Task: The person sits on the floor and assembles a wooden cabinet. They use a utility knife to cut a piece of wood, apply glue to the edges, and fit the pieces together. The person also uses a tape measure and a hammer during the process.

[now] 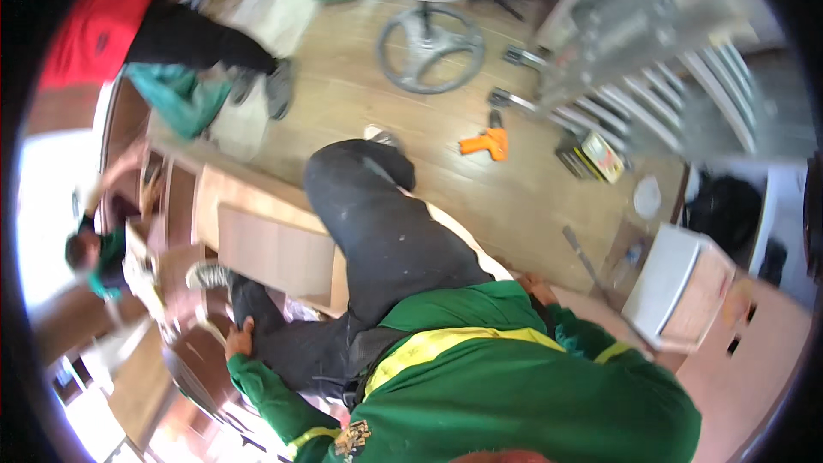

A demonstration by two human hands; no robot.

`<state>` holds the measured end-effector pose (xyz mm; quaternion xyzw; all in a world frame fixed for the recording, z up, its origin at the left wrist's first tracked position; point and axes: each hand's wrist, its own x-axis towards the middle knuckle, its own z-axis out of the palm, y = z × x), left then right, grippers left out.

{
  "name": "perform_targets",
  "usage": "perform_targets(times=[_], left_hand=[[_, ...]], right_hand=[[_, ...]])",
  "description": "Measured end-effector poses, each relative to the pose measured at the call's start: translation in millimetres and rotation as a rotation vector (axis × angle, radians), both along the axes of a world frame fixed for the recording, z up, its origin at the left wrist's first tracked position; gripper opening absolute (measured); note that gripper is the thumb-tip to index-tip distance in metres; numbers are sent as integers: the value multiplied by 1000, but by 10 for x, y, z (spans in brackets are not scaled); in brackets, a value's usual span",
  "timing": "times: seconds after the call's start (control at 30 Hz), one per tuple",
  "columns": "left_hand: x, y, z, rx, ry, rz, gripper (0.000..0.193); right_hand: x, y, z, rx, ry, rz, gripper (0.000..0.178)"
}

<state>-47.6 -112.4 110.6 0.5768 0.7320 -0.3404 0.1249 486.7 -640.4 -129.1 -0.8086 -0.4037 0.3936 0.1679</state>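
My left hand point(241, 339) rests on my dark trouser leg point(287, 351), fingers spread and nothing held. Beyond it lies a brown wooden board point(279, 249), set on a paler wooden panel next to my legs. My right hand point(537, 289) is down beside my hip, at the edge of a pale wooden surface point(587, 309). Its fingers are partly hidden, and whether they grip anything does not show. On the floor ahead of my knee lies an orange cordless drill point(489, 144), apart from both hands.
A fan point(429, 39) stands ahead, with a metal ladder point(651, 77) to its right. A yellow-and-black box point(591, 157), a long-handled tool point(587, 266) and a white-and-wood cabinet point(677, 287) are at right. One person in red point(103, 26) and another in green point(94, 249) are at left.
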Motion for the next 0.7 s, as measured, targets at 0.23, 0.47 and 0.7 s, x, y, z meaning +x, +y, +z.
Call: perform_targets(times=[0.23, 0.47, 0.7], left_hand=[[435, -319, 358, 421, -141, 29, 83], [474, -987, 68, 1058, -258, -128, 58], [1050, -1700, 269, 1073, -358, -55, 60]], right_hand=[[563, 1610, 390, 138, 328, -583, 54], [1084, 4500, 700, 538, 310, -40, 62], [155, 6457, 1321, 389, -3, 561, 63]])
